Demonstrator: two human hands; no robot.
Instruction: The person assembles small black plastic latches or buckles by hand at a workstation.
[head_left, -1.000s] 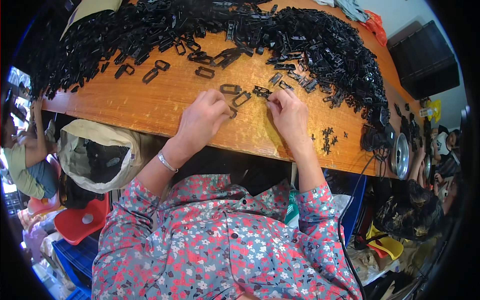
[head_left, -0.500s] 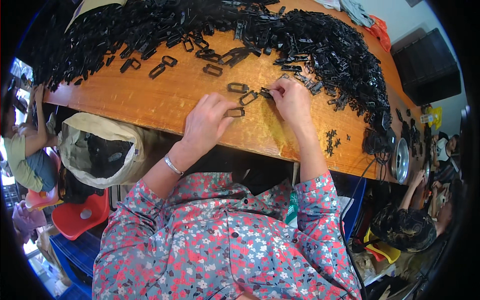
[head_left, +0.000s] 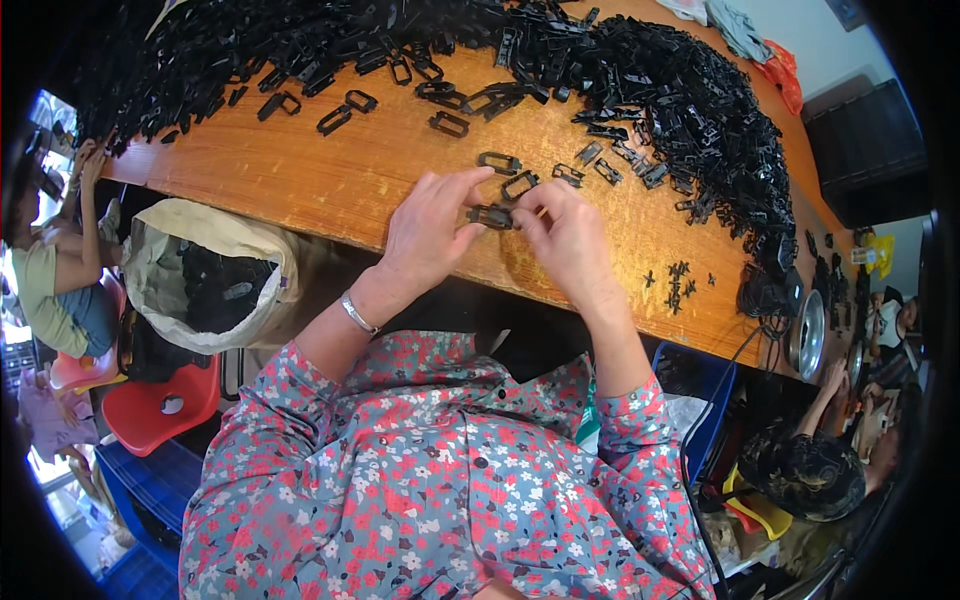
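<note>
My left hand pinches a small black plastic frame between thumb and fingers, low over the near part of the table. From the other side, the fingertips of my right hand are closed on the same frame's right end. A smaller black piece seems to sit in or on the frame, partly hidden by my fingers. Just beyond lie two empty rectangular black frames, one nearly touching my fingertips. Several small black clip-like pieces lie past my right hand.
A long heap of black plastic parts curves along the wooden table's far side. Tiny black pieces lie at right, near a cable and a metal bowl. A cloth sack stands at left. Other people sit on both sides.
My right hand has come left and nearer with its small black piece, meeting the frame in my left hand. The view has shifted slightly.
</note>
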